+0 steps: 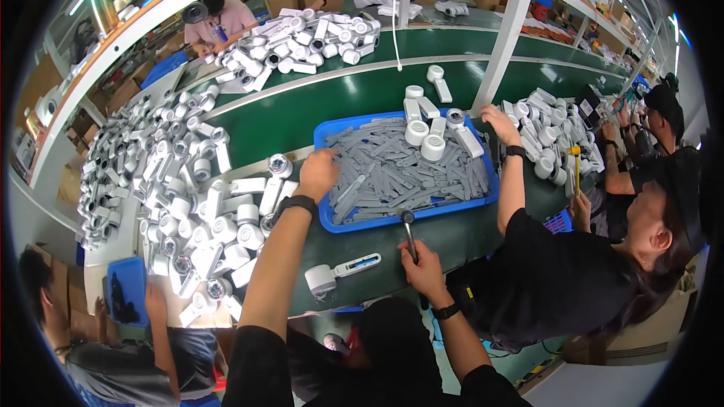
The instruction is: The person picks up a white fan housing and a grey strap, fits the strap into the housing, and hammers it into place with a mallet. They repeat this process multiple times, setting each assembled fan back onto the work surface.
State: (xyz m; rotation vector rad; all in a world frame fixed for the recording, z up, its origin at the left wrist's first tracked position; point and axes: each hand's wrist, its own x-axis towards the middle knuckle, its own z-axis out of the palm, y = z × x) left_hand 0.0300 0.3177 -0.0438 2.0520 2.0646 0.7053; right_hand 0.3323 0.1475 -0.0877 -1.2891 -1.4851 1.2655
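Observation:
My left hand (320, 172) is at the left rim of a blue tray (483, 200), its fingers curled at the grey plastic strips (400, 173) that fill it. Whatever is between those fingertips is hidden. In my right hand (424, 271) is a hammer (409, 234), gripped by its handle, with the dark head at the tray's near rim. Between my forearms a white round-headed handheld device (322, 279) lies on the green bench, a dark and blue slot showing in its handle. Several more white devices (432, 147) rest on the strips at the tray's far right.
A big heap of white devices (222, 230) covers the bench to my left; another heap (543, 128) lies right. A co-worker's hand (501, 124) is by the tray's right rim, beside a white post (509, 34). Another co-worker at left has a small blue tray (127, 290).

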